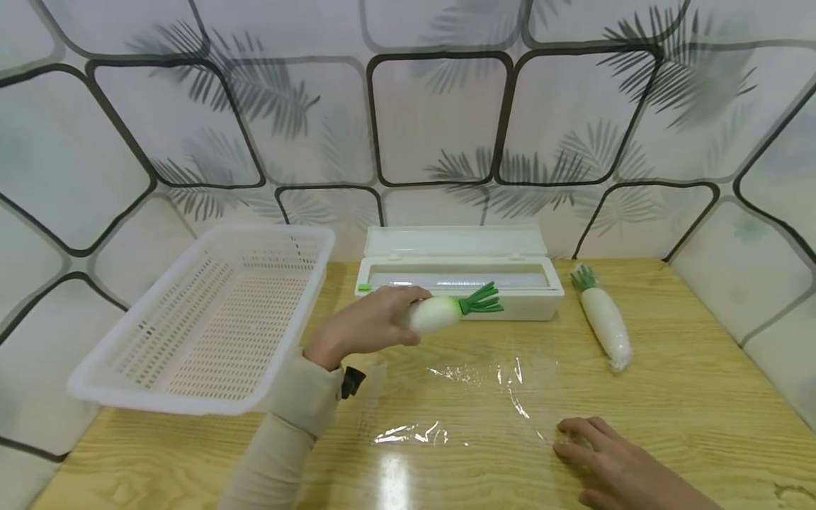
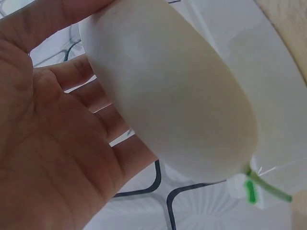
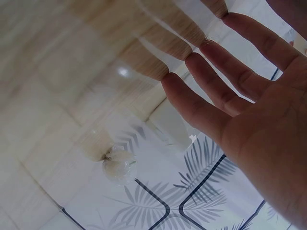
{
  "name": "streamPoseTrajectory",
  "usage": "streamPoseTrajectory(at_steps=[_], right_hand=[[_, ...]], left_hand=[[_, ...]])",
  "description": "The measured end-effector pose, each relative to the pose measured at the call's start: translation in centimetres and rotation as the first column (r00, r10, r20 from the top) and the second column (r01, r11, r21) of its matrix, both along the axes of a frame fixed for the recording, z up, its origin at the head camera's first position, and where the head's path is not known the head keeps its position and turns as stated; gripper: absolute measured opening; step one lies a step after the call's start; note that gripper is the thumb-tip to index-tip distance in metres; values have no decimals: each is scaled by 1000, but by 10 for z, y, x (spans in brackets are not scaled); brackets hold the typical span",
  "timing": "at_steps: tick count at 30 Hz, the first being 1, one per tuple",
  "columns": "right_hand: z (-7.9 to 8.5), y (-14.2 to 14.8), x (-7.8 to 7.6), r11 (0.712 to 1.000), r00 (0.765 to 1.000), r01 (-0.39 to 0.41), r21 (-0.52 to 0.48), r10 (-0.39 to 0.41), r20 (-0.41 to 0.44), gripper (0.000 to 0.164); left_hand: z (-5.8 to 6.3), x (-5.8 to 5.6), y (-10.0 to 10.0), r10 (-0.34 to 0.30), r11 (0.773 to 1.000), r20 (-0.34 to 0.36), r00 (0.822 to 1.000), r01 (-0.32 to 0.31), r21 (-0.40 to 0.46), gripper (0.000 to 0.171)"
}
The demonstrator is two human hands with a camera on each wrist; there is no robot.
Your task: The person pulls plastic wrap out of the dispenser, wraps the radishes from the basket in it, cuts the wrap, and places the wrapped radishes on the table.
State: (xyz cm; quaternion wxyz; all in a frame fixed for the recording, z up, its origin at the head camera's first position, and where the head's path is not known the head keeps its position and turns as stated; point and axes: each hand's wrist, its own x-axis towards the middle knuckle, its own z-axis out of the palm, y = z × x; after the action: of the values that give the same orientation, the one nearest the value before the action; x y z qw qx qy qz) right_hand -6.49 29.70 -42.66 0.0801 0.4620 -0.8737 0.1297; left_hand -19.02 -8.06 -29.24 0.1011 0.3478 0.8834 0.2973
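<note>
A white radish [image 1: 436, 314] with green leaf stubs is held by my left hand [image 1: 372, 319], above the far edge of a clear plastic film sheet [image 1: 472, 404]. In the left wrist view the thumb and fingers go round one end of the radish [image 2: 177, 91]. The film lies spread on the table, with shiny creases. My right hand [image 1: 615, 464] rests at the film's near right corner; in the right wrist view its straight fingertips [image 3: 172, 86] touch the tabletop. That hand holds nothing.
An open white film dispenser box [image 1: 510, 306] with a roll inside stands at the back. A second radish [image 1: 605, 322], wrapped in film, lies at the right. On the left sits a white slotted plastic basket [image 1: 185, 404]. A patterned wall covering [image 1: 440, 120] encloses the wooden table [image 1: 688, 368].
</note>
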Motion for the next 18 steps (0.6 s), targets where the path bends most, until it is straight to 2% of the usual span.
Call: streamPoseTrajectory(at_steps=[12,18], right_hand=[[0,0,1,1000,1000,14,20,-14,18,53],[0,-1,1,1000,999,1,-3,-1,-43,57]], left_hand=[[-25,6,22,-47,999,-20,999,47,-27,55],[-35,8,29,-76,996,-10,997,75,-40,54]])
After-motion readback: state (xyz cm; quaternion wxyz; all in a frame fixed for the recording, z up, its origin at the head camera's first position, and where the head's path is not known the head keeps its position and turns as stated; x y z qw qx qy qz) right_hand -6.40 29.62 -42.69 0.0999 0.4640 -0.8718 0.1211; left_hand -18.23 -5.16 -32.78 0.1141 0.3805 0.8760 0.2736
